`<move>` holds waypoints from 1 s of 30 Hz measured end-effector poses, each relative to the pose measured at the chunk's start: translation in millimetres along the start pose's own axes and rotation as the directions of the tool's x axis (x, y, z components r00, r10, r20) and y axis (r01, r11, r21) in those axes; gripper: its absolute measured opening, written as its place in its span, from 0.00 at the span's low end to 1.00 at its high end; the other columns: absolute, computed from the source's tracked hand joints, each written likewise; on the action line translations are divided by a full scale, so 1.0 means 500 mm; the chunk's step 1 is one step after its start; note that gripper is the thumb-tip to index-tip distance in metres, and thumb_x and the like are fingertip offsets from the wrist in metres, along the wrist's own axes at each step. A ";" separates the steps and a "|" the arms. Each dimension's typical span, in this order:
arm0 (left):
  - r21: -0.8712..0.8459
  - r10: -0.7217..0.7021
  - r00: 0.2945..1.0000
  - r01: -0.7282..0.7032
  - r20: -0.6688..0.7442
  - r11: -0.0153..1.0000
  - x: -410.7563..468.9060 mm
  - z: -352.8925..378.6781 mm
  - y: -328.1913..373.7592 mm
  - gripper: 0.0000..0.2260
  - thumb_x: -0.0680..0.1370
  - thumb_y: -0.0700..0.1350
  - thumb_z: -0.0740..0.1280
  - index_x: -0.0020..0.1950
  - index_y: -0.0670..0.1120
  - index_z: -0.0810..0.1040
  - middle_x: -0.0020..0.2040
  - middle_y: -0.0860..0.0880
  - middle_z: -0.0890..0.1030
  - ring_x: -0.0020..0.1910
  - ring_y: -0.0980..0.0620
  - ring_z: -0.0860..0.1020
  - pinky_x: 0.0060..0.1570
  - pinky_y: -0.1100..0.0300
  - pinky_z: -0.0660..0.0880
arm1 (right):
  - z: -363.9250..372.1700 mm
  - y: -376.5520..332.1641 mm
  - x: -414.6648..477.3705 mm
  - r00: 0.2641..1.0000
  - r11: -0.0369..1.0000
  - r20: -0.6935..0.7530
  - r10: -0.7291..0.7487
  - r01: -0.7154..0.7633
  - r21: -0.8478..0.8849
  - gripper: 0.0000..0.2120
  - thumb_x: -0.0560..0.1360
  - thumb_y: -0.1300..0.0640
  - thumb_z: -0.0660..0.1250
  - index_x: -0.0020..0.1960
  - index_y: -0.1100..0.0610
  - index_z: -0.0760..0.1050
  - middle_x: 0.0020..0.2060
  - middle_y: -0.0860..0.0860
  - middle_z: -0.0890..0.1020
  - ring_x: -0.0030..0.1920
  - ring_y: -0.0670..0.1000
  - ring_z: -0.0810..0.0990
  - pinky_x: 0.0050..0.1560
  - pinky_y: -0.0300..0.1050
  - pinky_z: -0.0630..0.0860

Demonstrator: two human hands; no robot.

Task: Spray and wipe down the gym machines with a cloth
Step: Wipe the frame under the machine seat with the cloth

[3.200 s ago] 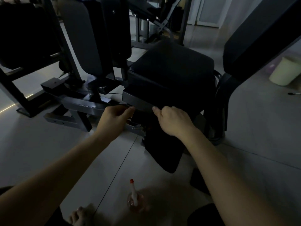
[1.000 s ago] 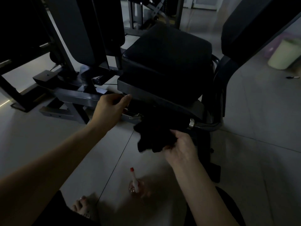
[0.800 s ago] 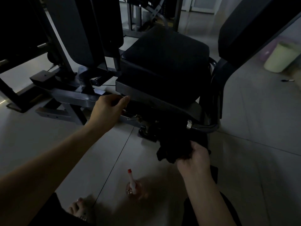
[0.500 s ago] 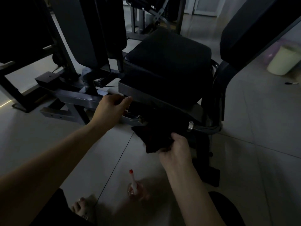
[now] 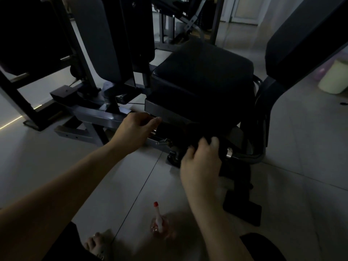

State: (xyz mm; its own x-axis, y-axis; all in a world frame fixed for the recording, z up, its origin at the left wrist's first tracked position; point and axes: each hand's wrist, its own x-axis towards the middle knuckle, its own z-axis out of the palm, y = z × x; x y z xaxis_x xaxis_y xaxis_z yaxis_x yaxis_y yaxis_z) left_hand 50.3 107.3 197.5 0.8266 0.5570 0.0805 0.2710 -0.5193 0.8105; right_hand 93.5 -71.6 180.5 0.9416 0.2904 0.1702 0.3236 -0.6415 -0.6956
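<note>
Your right hand [image 5: 201, 162] curls round the dark cloth [image 5: 195, 133], bunched under the seat's [image 5: 203, 76] front edge. The knob [image 5: 163, 143] just left of that grip could snag it. Your left hand [image 5: 134, 129] rests on the frame [image 5: 98, 119]; I cannot tell whether it grips.

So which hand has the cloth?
The right hand: its fingers grip the black cloth under the seat. The left hand only touches the grey frame and has no cloth.

I can read no lettering, brand, number or sign here, neither on the gym machine [image 5: 203, 78] nor on the spray bottle [image 5: 159, 221].
</note>
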 end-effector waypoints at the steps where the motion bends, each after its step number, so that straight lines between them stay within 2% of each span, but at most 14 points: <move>1: 0.002 0.000 1.000 0.000 -0.001 1.000 0.001 0.000 -0.001 0.15 0.83 0.54 0.63 0.49 0.45 0.82 0.43 0.47 0.83 0.43 0.52 0.81 0.44 0.55 0.76 | 0.009 -0.023 -0.003 0.999 1.000 0.030 -0.028 0.028 0.002 0.17 0.82 0.58 0.61 0.70 0.59 0.72 0.72 0.56 0.66 0.59 0.54 0.81 0.56 0.38 0.76; 3: -0.007 -0.006 1.000 0.006 0.013 1.000 0.003 -0.001 -0.002 0.15 0.83 0.53 0.63 0.50 0.44 0.82 0.44 0.46 0.83 0.44 0.49 0.82 0.47 0.51 0.78 | 0.028 -0.071 -0.007 0.989 0.994 0.099 -0.109 0.108 0.016 0.18 0.82 0.59 0.61 0.71 0.57 0.70 0.72 0.55 0.65 0.60 0.52 0.80 0.57 0.39 0.76; 7: -0.056 -0.012 1.000 0.012 -0.008 0.998 0.003 -0.004 -0.005 0.14 0.83 0.46 0.64 0.44 0.39 0.81 0.37 0.47 0.83 0.36 0.54 0.80 0.41 0.54 0.75 | 0.037 -0.114 -0.001 0.962 0.949 0.150 -0.229 0.186 0.255 0.13 0.82 0.59 0.62 0.65 0.56 0.75 0.62 0.52 0.73 0.56 0.49 0.80 0.57 0.37 0.77; 9: -0.028 0.001 1.000 -0.002 -0.018 1.000 0.006 -0.004 -0.005 0.15 0.83 0.50 0.65 0.45 0.42 0.84 0.39 0.47 0.84 0.39 0.52 0.82 0.44 0.53 0.76 | 0.002 -0.079 0.007 0.964 0.945 0.104 -0.243 0.211 0.248 0.14 0.81 0.59 0.64 0.66 0.57 0.76 0.59 0.53 0.75 0.53 0.44 0.78 0.54 0.26 0.72; 11: -0.019 -0.003 1.000 0.003 -0.017 1.000 0.004 -0.004 -0.003 0.15 0.82 0.54 0.65 0.47 0.46 0.84 0.41 0.49 0.84 0.40 0.54 0.82 0.43 0.56 0.76 | -0.050 -0.025 0.019 0.964 0.945 -0.063 -0.259 0.266 0.188 0.13 0.78 0.60 0.66 0.62 0.59 0.79 0.54 0.54 0.77 0.49 0.44 0.76 0.48 0.20 0.66; 13: -0.030 -0.009 1.000 0.009 -0.025 1.000 0.004 -0.004 -0.006 0.14 0.82 0.54 0.65 0.47 0.46 0.84 0.41 0.48 0.84 0.40 0.54 0.82 0.43 0.56 0.76 | -0.090 0.023 0.032 0.934 0.942 -0.191 -0.301 0.322 0.091 0.10 0.76 0.58 0.66 0.55 0.60 0.79 0.49 0.53 0.75 0.46 0.45 0.74 0.45 0.22 0.67; 14: -0.043 -0.009 1.000 0.008 -0.019 0.999 0.005 -0.002 -0.006 0.14 0.82 0.54 0.65 0.48 0.46 0.84 0.42 0.48 0.84 0.41 0.54 0.82 0.44 0.56 0.77 | -0.098 0.042 0.041 0.925 0.942 -0.198 -0.323 0.334 0.023 0.08 0.76 0.56 0.66 0.51 0.60 0.79 0.48 0.52 0.74 0.45 0.46 0.74 0.43 0.25 0.67; 18: -0.097 -0.015 1.000 0.014 -0.009 0.995 0.005 -0.003 -0.004 0.12 0.83 0.52 0.66 0.48 0.46 0.84 0.41 0.51 0.85 0.39 0.58 0.82 0.44 0.59 0.77 | -0.050 0.047 0.067 0.944 0.916 -0.053 -0.326 0.302 -0.263 0.09 0.79 0.55 0.62 0.51 0.60 0.77 0.48 0.52 0.76 0.51 0.53 0.76 0.47 0.44 0.73; 20: -0.073 -0.009 1.000 0.009 -0.006 0.997 0.006 -0.001 -0.005 0.12 0.83 0.52 0.66 0.48 0.47 0.83 0.41 0.51 0.85 0.39 0.58 0.82 0.43 0.60 0.76 | -0.019 0.011 0.079 0.949 0.920 -0.046 -0.310 0.288 -0.267 0.09 0.81 0.56 0.61 0.50 0.60 0.76 0.47 0.53 0.78 0.51 0.54 0.76 0.46 0.43 0.68; 21: -0.063 -0.004 1.000 0.004 -0.005 0.998 0.006 -0.001 -0.003 0.12 0.83 0.52 0.66 0.47 0.47 0.83 0.41 0.51 0.84 0.39 0.59 0.82 0.42 0.61 0.75 | -0.005 -0.009 0.088 0.950 0.922 -0.034 -0.310 0.292 -0.254 0.08 0.81 0.56 0.61 0.51 0.60 0.76 0.48 0.53 0.79 0.51 0.53 0.77 0.46 0.43 0.67; 23: -0.066 0.001 1.000 -0.001 -0.002 0.998 0.006 -0.002 0.000 0.11 0.83 0.52 0.66 0.46 0.48 0.82 0.40 0.51 0.84 0.38 0.59 0.82 0.42 0.61 0.74 | 0.021 -0.043 0.101 0.947 0.931 0.000 -0.322 0.316 -0.184 0.07 0.81 0.57 0.61 0.53 0.59 0.76 0.48 0.53 0.80 0.50 0.52 0.79 0.47 0.45 0.75; 26: -0.087 -0.018 1.000 0.020 0.024 0.996 0.004 -0.005 0.006 0.11 0.83 0.50 0.64 0.49 0.46 0.83 0.42 0.48 0.84 0.39 0.58 0.82 0.44 0.57 0.77 | 0.036 -0.090 0.107 0.940 0.940 0.078 -0.333 0.325 0.105 0.06 0.81 0.59 0.62 0.49 0.58 0.76 0.42 0.51 0.81 0.42 0.49 0.82 0.45 0.48 0.81; 28: -0.089 -0.043 0.998 0.046 0.035 0.995 0.000 -0.009 0.010 0.10 0.84 0.48 0.63 0.50 0.45 0.82 0.42 0.47 0.84 0.38 0.58 0.81 0.44 0.56 0.77 | 0.020 -0.109 0.119 0.923 0.905 0.133 -0.360 0.311 0.291 0.06 0.81 0.62 0.61 0.48 0.57 0.76 0.41 0.51 0.81 0.41 0.47 0.82 0.44 0.42 0.80; 30: -0.125 -0.043 0.998 0.049 0.053 0.991 -0.005 -0.014 0.012 0.09 0.84 0.46 0.64 0.50 0.48 0.82 0.43 0.50 0.84 0.37 0.61 0.81 0.42 0.62 0.77 | -0.011 -0.108 0.149 0.916 0.896 0.118 -0.385 0.339 0.288 0.06 0.79 0.64 0.62 0.52 0.59 0.78 0.46 0.51 0.80 0.45 0.45 0.81 0.48 0.35 0.76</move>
State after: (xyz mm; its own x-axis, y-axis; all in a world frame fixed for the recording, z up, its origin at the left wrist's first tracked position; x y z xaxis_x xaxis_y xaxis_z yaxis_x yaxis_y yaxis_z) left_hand 46.4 107.7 206.2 0.8391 0.5438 0.0146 0.2476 -0.4058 0.8798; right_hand 146.5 -19.5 234.7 0.7267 0.5963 0.3412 0.5825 -0.2715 -0.7662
